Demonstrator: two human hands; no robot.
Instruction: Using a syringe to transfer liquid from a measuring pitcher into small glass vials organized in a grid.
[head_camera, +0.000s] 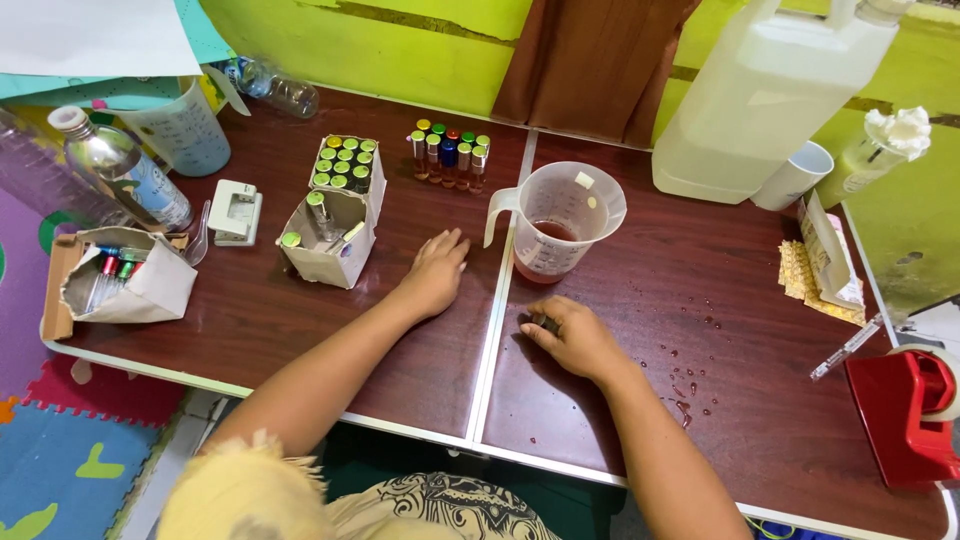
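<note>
The left hand (437, 272) lies flat and released on the brown worktop (300, 310), holding nothing, just beside an open cardboard box (328, 240) of small vials. The right hand (575, 335) curls over a small dark object (545, 322), its grip closed on it against the worktop, near a measuring jug (560, 225) with reddish liquid. Red drops (690, 385) speckle the surface to the right.

Dark reddish-brown wooden surface (300, 320), speckled with red droplets (690, 385) on its right half. The clear plastic measuring jug (558, 235) shows reddish-brown liquid at its bottom. Small glass vials (449, 152) wear green, yellow, red and blue caps. Big translucent white plastic canister (770, 90), red tape dispenser (910, 410), lime-green wall (400, 40), colourful foam puzzle floor mat (60, 460).
</note>
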